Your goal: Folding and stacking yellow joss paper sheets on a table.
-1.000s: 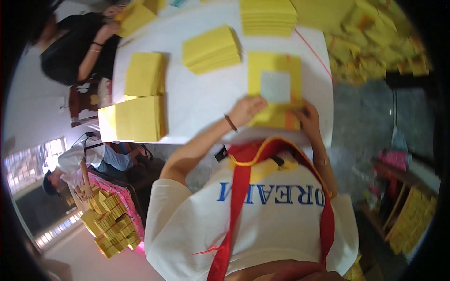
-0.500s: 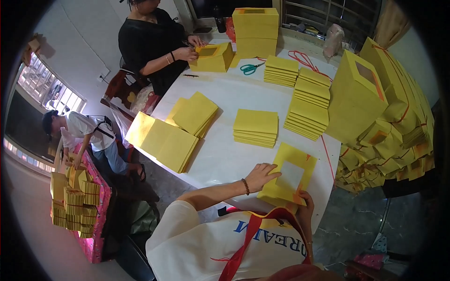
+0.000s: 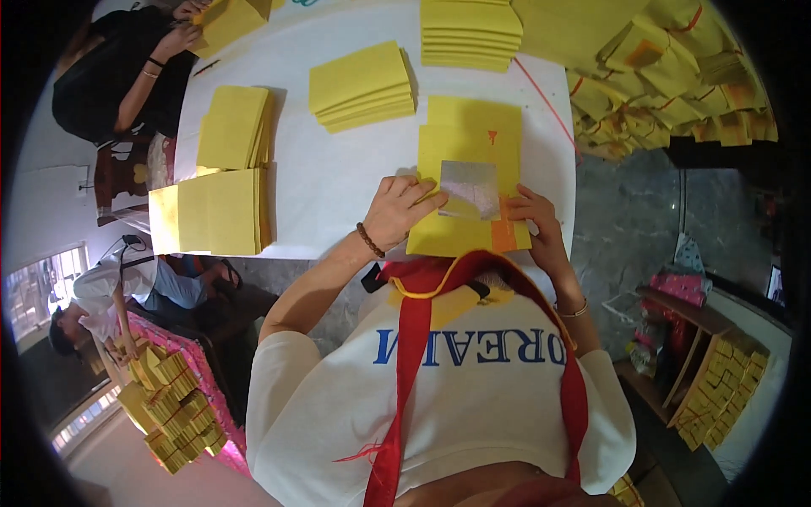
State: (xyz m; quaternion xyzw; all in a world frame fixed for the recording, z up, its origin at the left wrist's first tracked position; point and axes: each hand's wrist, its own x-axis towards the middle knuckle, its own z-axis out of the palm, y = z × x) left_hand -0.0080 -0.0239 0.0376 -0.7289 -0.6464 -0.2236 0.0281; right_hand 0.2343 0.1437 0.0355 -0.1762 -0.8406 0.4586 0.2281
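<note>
A yellow piece of joss paper [image 3: 469, 139] with a silver rectangle and orange print lies at the table's near edge, right in front of my body. My left hand [image 3: 401, 211] rests on its left side, fingers stretched out and reaching the silver patch. At the right edge, the fingers of my right hand [image 3: 541, 224] curl over the orange-printed border and grip it; the thumb is mostly hidden. Beyond the paper sits a folded yellow paper stack [image 3: 361, 87]. Whether the paper is one layer or several, I cannot tell.
More yellow stacks stand at the table's left [image 3: 221, 211] and far side [image 3: 470, 34]. A large heap of yellow bundles [image 3: 676, 93] fills the far right. One person [image 3: 118, 84] works at the far left; another [image 3: 122, 283] handles bundles on a pink-covered table [image 3: 198, 372].
The view has turned and dropped toward my body, so the table sits higher in the picture. My left hand remains on the paper's left side, my right hand at its right edge.
</note>
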